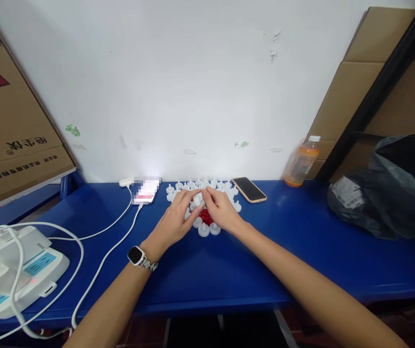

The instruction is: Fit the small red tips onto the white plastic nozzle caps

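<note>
White cap (197,200) sits in the grip of the left hand (176,215), narrow around it between thumb and forefinger, above the cluster of parts in the middle of the worktop (210,280). The right hand (222,209) comes in from the right, its fingertips bunched at the cap; whether they pinch it or some smaller part, I cannot tell.

For good control, the left grip should stay light and low on the sides, as the cap looks thin and could flex or slip, while the right fingertips work straight along its middle without tilting it.

Just below lie small red pieces (206,217), ringed by loose white caps (203,230); keeping both wrists raised should avoid scattering them. A dark phone (250,189) lies near the cluster on the right, a lit phone (148,191) on the left, its white cable (102,263) best kept clear of the left forearm.
</note>
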### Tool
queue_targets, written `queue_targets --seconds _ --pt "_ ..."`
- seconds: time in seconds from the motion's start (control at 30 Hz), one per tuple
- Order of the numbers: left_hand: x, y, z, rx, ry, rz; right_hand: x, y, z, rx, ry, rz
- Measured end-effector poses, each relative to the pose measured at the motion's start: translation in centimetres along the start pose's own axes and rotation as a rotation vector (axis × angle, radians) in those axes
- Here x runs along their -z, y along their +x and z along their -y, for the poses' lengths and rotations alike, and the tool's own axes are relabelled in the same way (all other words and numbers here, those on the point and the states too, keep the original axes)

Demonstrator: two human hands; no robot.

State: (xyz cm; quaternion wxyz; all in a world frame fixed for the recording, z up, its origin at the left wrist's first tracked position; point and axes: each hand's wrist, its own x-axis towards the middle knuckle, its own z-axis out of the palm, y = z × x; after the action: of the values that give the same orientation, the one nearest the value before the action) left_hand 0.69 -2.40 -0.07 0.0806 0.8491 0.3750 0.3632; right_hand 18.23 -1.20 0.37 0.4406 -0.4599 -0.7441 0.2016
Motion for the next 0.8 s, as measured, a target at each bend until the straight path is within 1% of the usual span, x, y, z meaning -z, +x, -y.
queue_targets --seconds 0.17,0.27,0.37,0.43,0.47,0.5,0.53,0.6,0.67,0.73,0.8 --pt "-0.5 0.0 -0.3 -0.003 -0.073 -0.065 -0.7 -0.2 0.1 -0.049 0.184 -0.017" --pt "-0.7 0.2 -0.7 0.093 -0.212 -0.08 -0.7 -0.2 0.2 -0.055 0.248 -0.033" --pt "-0.4 0.3 0.0 0.215 -0.343 -0.114 0.2 0.3 -0.3 -0.045 0.27 -0.077" --pt "0.2 0.3 1.1 0.276 -0.392 -0.266 1.4 0.7 -1.0 -0.041 0.248 -0.141" --pt "0.5 0.3 1.7 0.289 -0.407 -0.308 1.9 0.8 -1.3 -0.045 0.21 -0.169" --pt "0.8 0.3 2.3 0.295 -0.398 -0.3 2.4 0.9 -1.6 -0.041 0.152 -0.174" --pt "1.0 0.3 2.7 0.296 -0.366 -0.257 2.7 0.8 -1.8 -0.033 0.07 -0.14" --pt "1.1 0.3 3.1 0.251 -0.304 -0.161 2.8 0.5 -1.8 0.001 -0.111 -0.013" --pt "1.0 0.2 3.1 0.202 -0.256 -0.096 2.4 0.1 -1.5 0.039 -0.252 0.116" --pt "0.9 0.1 2.9 0.187 -0.224 -0.071 2.1 -0.2 -1.1 0.052 -0.308 0.179" --pt "0.9 0.0 2.7 0.198 -0.194 -0.05 2.1 -0.3 -1.0 0.027 -0.275 0.178"
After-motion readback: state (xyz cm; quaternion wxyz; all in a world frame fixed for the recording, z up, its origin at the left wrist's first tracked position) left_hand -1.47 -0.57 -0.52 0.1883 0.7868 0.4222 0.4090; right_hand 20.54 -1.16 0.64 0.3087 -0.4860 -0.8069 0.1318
